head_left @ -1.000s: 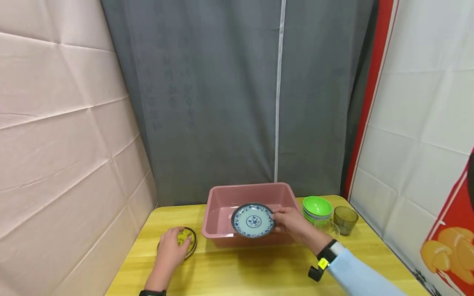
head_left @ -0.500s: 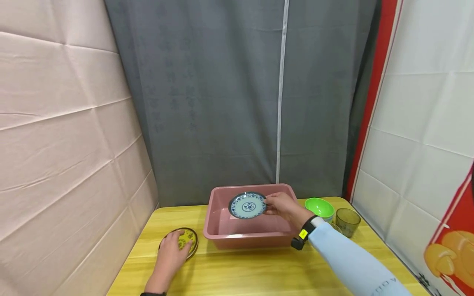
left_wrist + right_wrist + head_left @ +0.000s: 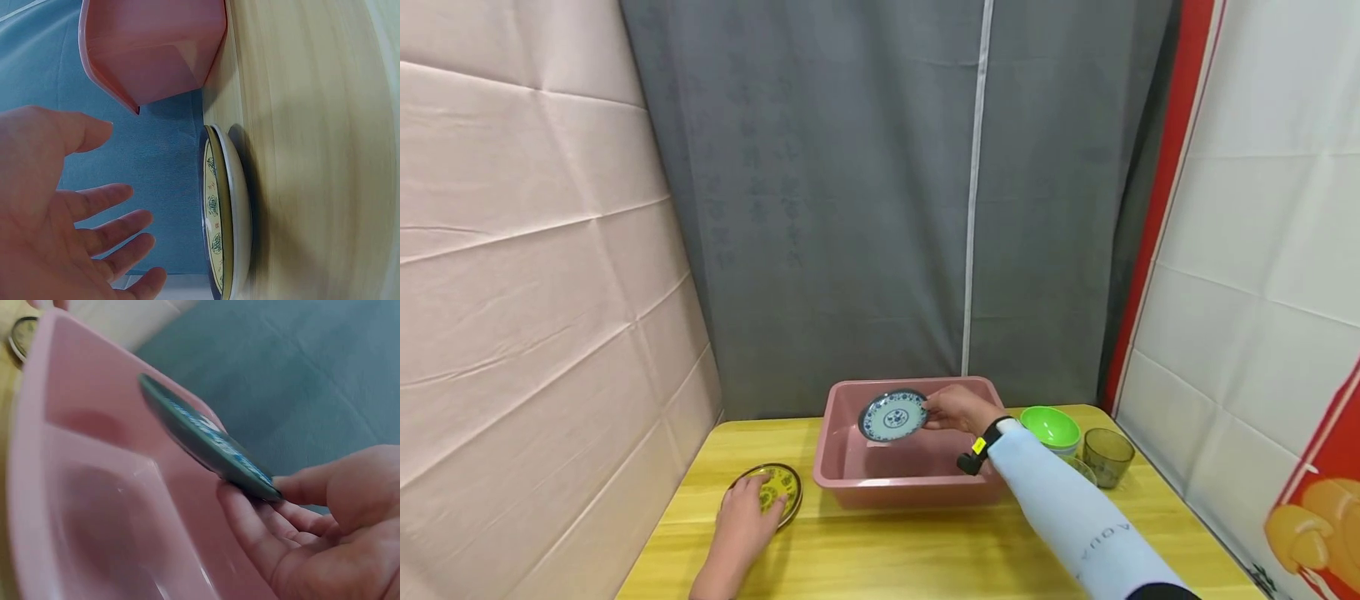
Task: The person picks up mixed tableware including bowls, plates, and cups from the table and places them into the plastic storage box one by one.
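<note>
My right hand [image 3: 957, 409] pinches a blue-and-white patterned plate [image 3: 893, 416] by its right edge, thumb on top and fingers beneath. The plate is tilted and hangs over the pink plastic basin [image 3: 910, 482]; the right wrist view shows the basin's inside below it. At the left of the table my left hand [image 3: 745, 521] hovers by a yellow patterned plate [image 3: 782, 483]. In the left wrist view that hand's fingers are spread and apart from the yellow plate [image 3: 215, 219], which lies on a white plate [image 3: 240, 219].
Right of the basin stand stacked bowls with a green bowl [image 3: 1051, 427] on top, a brownish glass cup [image 3: 1107, 457] and a clear glass [image 3: 1081, 469] partly behind the sleeve. A grey curtain [image 3: 850, 208] hangs behind the wooden table [image 3: 880, 558].
My right hand has carried the blue-and-white plate left and farther back, from the basin's front rim to over its inside. My left hand has hardly moved beside the yellow plate.
</note>
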A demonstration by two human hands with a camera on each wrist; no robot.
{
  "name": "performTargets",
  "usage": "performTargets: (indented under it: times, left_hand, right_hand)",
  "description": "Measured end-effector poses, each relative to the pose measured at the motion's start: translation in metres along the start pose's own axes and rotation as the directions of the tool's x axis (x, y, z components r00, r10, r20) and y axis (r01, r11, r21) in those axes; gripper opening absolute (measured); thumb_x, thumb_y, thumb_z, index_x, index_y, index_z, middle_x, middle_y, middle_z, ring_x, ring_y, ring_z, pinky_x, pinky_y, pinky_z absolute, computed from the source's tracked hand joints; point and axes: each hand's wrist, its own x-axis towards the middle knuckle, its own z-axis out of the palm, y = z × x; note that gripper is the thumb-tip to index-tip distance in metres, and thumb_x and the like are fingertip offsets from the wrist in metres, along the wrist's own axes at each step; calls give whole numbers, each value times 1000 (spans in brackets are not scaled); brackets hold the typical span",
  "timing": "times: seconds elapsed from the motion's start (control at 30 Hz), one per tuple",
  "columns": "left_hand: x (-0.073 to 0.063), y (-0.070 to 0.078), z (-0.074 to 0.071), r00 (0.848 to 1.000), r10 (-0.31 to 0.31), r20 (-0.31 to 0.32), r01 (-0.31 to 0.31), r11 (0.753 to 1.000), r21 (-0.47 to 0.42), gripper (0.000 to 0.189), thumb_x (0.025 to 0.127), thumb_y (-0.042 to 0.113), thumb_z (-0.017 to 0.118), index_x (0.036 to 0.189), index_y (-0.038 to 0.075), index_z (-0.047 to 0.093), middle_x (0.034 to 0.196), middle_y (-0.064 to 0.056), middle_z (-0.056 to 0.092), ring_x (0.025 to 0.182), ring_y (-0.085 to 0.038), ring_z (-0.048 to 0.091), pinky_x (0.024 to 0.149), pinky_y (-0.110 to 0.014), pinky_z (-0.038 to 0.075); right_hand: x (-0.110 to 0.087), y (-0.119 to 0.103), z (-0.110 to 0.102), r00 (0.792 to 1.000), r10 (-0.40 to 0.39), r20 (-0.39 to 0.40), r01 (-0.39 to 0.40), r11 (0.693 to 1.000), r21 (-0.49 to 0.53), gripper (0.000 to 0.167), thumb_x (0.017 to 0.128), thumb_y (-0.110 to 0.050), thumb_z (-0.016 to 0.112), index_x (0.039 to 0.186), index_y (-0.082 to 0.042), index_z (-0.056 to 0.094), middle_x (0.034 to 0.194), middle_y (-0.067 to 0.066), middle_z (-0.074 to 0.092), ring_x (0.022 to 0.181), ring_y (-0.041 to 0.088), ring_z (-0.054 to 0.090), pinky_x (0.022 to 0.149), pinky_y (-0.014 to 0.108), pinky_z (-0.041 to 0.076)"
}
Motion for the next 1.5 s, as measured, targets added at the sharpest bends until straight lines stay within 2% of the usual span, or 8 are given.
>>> performTargets:
  times: [0.2, 0.4, 0.67, 0.8, 0.93, 1.1, 1.33, 1.5]
  left_hand:
    - [-2, 0, 2, 1000, 1, 31, -1, 1000, -6, 53, 99, 26, 81, 139, -6, 67, 141, -33, 61, 132, -56, 55, 108, -72, 47]
    - [-5, -5, -1, 998, -23, 63, 23, 1000, 11, 56, 100, 28, 81, 142, -5, 65, 145, -33, 58, 136, -56, 52, 106, -76, 46]
    - [-6, -4, -5, 997, -4, 83, 5, 1000, -16, 54, 102, 27, 79, 143, -5, 64, 147, -34, 57, 138, -57, 51, 111, -74, 44]
    - [-7, -5, -5, 997, 1, 81, 1, 1000, -24, 54, 101, 27, 80, 142, -6, 65, 146, -34, 58, 138, -58, 51, 113, -74, 44]
    - [-9, -10, -5, 998, 2, 66, -1, 1000, -17, 54, 100, 26, 81, 140, -7, 65, 145, -35, 59, 137, -59, 52, 114, -74, 43]
    - [-11, -14, -4, 999, 10, 50, -9, 1000, -17, 52, 99, 25, 82, 138, -6, 67, 142, -34, 60, 132, -57, 56, 111, -72, 46]
    - [-12, -14, -4, 999, 7, 47, -6, 1000, -19, 52, 99, 25, 83, 136, -8, 67, 138, -34, 62, 129, -57, 58, 110, -71, 47]
    - [-12, -12, -6, 999, 2, 51, -1, 1000, -22, 51, 99, 24, 83, 135, -7, 67, 138, -35, 60, 130, -57, 57, 110, -72, 46]
  right_hand:
    - [13, 6, -1, 1000, 28, 14, -28, 1000, -4, 27, 108, -1, 65, 129, 17, 69, 119, 27, 73, 98, 33, 77, 93, 47, 66]
    - [18, 13, 9, 998, 57, 21, -57, 998, -2, 30, 109, 2, 63, 133, 20, 65, 126, 33, 69, 105, 38, 77, 98, 49, 64]
    - [29, 25, 13, 997, 68, -39, -72, 992, -102, 27, 107, 0, 66, 126, 18, 69, 119, 29, 72, 94, 31, 79, 89, 41, 67]
    - [30, 31, 16, 996, 82, -38, -87, 985, -148, 30, 108, -2, 65, 129, 19, 68, 122, 31, 73, 94, 33, 80, 89, 40, 67]
    - [29, 33, 21, 995, 103, -10, -103, 987, -121, 32, 110, -3, 63, 131, 21, 66, 125, 35, 72, 93, 33, 81, 90, 41, 66]
    - [26, 31, 27, 994, 110, -15, -111, 981, -162, 32, 110, -5, 61, 130, 20, 67, 121, 32, 73, 87, 29, 80, 87, 38, 67]
    - [20, 28, 28, 994, 111, -21, -113, 976, -188, 33, 111, -7, 61, 132, 18, 67, 126, 33, 71, 100, 37, 81, 97, 43, 64]
    - [26, 33, 25, 989, 142, -36, -146, 974, -175, 30, 110, -8, 63, 128, 16, 69, 118, 26, 71, 96, 32, 81, 96, 40, 64]
